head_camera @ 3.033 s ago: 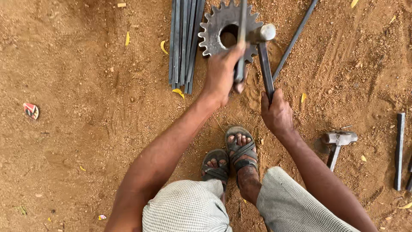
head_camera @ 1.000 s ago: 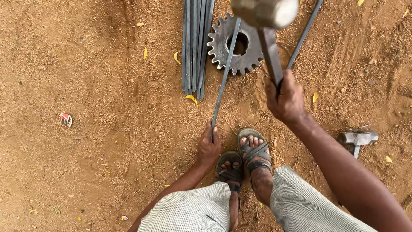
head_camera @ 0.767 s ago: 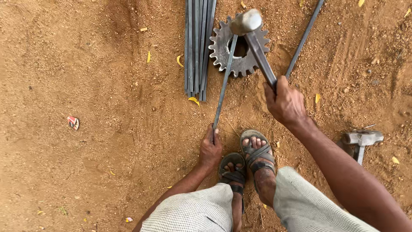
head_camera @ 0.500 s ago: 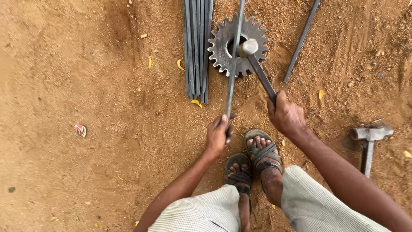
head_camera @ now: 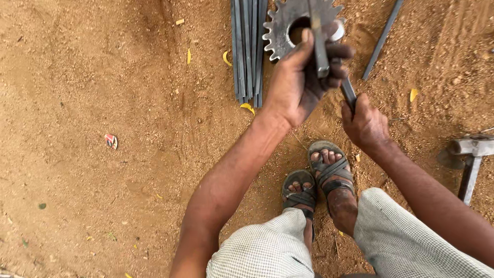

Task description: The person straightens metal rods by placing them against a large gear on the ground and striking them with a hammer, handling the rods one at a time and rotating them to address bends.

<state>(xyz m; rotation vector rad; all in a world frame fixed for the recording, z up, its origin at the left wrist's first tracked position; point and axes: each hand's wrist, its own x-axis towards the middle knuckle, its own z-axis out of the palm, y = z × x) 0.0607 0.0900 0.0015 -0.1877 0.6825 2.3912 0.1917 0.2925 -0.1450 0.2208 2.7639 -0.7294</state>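
The person squats over bare sandy ground point(head_camera: 103, 77) in sandals. The left hand point(head_camera: 301, 85) is wrapped around a flat metal rod point(head_camera: 319, 46), fingers curled tight and thumb up along it, holding it over a toothed steel sprocket point(head_camera: 280, 31) lying on the dirt. The right hand point(head_camera: 366, 123) is closed in a fist around a hammer handle point(head_camera: 349, 92), whose head sits by the sprocket's hole. A bundle of grey rods point(head_camera: 247, 51) lies just left of the sprocket; a second hammer point(head_camera: 471, 159) rests well off to the right.
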